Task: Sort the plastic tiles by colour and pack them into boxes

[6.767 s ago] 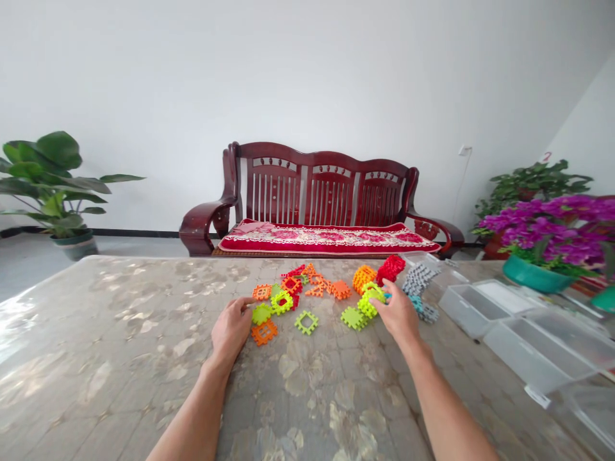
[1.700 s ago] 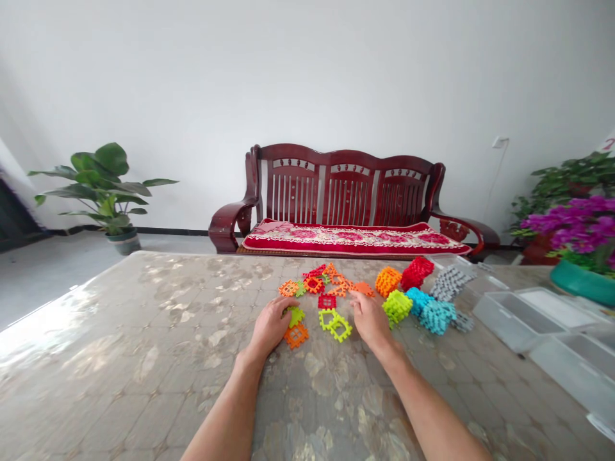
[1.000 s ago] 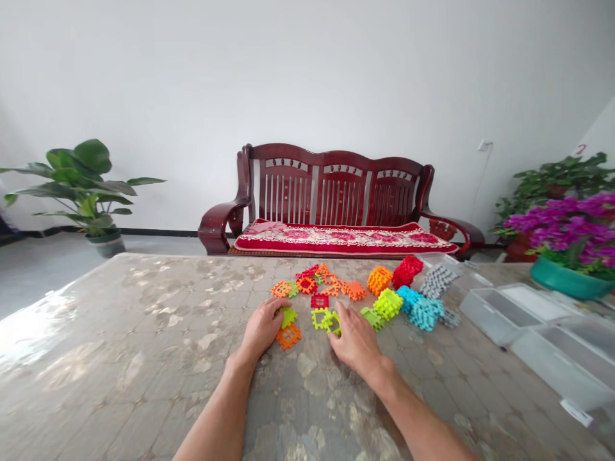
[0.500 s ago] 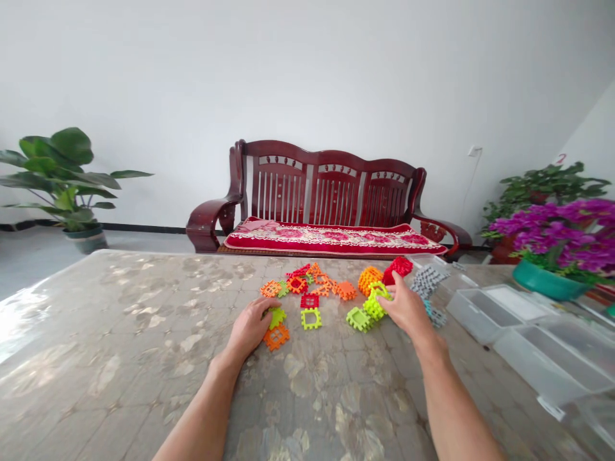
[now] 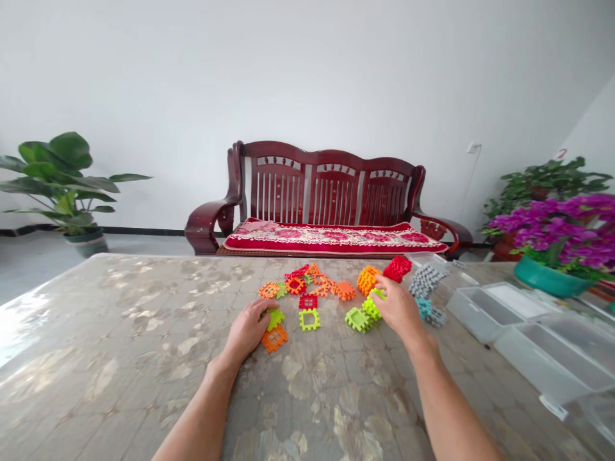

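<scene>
My left hand (image 5: 250,325) rests on the table with its fingers bent over the edge of a lime-green piece (image 5: 275,318). Just below that piece lies an orange window-like piece (image 5: 274,339). My right hand (image 5: 394,303) is at a yellow-green stack (image 5: 372,306), its fingertips at the top; whether it grips a piece is too small to tell. Beside the stack are a green stack (image 5: 358,319), an orange stack (image 5: 368,280) and a red stack (image 5: 398,268). A red piece (image 5: 308,301) and a lime square frame (image 5: 309,319) lie between my hands.
Several orange, red and green pieces lie at the table's far middle. Grey stacked pieces (image 5: 426,279) and blue ones (image 5: 423,308) are right of my right hand. Clear plastic boxes (image 5: 542,358) and a teal flowerpot (image 5: 552,279) stand farther right. Behind the table is a wooden bench (image 5: 331,186).
My right hand has shifted slightly left and down, away from the red stack, which shows more fully. The left hand has barely moved.
</scene>
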Motion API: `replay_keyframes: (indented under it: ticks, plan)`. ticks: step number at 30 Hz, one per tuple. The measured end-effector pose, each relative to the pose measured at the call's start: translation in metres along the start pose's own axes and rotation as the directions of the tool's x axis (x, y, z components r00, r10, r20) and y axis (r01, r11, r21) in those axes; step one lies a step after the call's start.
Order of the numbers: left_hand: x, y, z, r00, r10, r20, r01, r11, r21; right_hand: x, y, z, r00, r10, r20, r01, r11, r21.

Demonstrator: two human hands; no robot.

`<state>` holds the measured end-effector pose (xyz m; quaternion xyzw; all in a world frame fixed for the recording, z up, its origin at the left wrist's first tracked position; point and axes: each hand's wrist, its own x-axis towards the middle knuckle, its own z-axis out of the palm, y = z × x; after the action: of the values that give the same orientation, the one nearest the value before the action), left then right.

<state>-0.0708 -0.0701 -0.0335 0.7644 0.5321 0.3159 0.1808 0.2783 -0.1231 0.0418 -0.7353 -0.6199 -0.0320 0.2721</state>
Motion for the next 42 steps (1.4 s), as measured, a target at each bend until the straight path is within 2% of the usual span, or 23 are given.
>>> replay_keyframes:
  ticks: [4, 8, 11, 15, 20, 24, 29, 34, 38, 42]
  plan:
    - [0.0, 0.001, 0.0, 1.0, -0.012, -0.006, 0.012, 1.0, -0.016, -0.022, -0.053, 0.031, 0.981, -0.099, 0.166, 0.075, 0.987, 0.144]
    - [0.0, 0.004, -0.003, 0.995, -0.088, -0.043, 0.085, 0.995, -0.06, -0.043, -0.096, 0.061, 0.966, -0.192, 0.174, 0.17, 0.977, 0.132]
    - [0.001, 0.007, -0.006, 0.98, -0.172, -0.102, 0.166, 0.984, -0.058, -0.05, -0.11, 0.075, 0.964, -0.205, 0.168, 0.196, 0.978, 0.07]
    - [0.001, 0.008, -0.008, 0.957, -0.243, -0.157, 0.241, 0.97, -0.034, -0.052, -0.113, 0.083, 0.958, -0.212, 0.195, 0.216, 0.976, -0.002]
    - [0.0, 0.008, -0.009, 0.95, -0.258, -0.179, 0.255, 0.966, -0.038, -0.056, -0.111, 0.079, 0.946, -0.244, 0.214, 0.258, 0.965, -0.038]
    - [0.0, 0.006, -0.009, 0.943, -0.277, -0.186, 0.275, 0.961, -0.035, -0.053, -0.1, 0.069, 0.947, -0.243, 0.21, 0.25, 0.968, -0.006]
    - [0.001, 0.003, -0.009, 0.946, -0.272, -0.179, 0.272, 0.962, -0.022, -0.035, -0.068, 0.046, 0.988, -0.137, 0.069, 0.136, 0.99, 0.029]
    - [0.0, 0.007, -0.011, 0.942, -0.287, -0.173, 0.288, 0.957, -0.017, -0.012, -0.028, 0.011, 0.997, -0.03, -0.066, 0.03, 1.0, -0.002]
    - [0.0, 0.011, -0.013, 0.943, -0.298, -0.151, 0.301, 0.954, -0.002, -0.002, -0.005, -0.007, 0.997, 0.028, -0.067, -0.037, 0.991, -0.13]
    - [0.0, 0.01, -0.012, 0.945, -0.291, -0.149, 0.294, 0.956, -0.003, 0.001, 0.008, -0.012, 0.999, 0.027, -0.03, -0.034, 0.969, -0.246]
